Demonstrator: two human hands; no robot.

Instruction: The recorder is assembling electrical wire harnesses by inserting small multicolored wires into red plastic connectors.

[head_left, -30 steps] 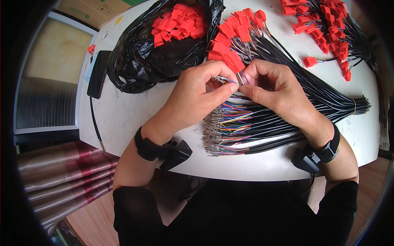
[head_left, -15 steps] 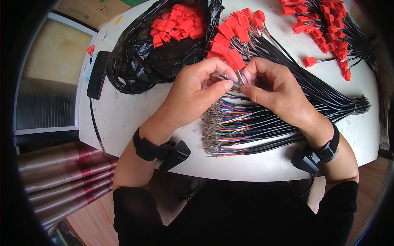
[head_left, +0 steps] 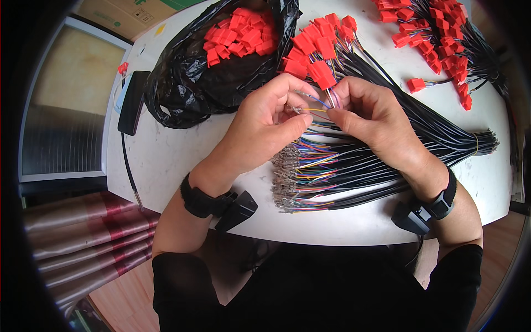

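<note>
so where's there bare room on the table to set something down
The widest bare patch of white table lies between the black plastic bag, the left forearm and the black phone. Another lies between the front edge and the metal-tipped wires. It's crowded around both hands, among red connectors and black cables.

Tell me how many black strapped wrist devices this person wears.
2: one black strapped wrist device below the left hand, a matching strapped device below the right hand. No others show.
</note>
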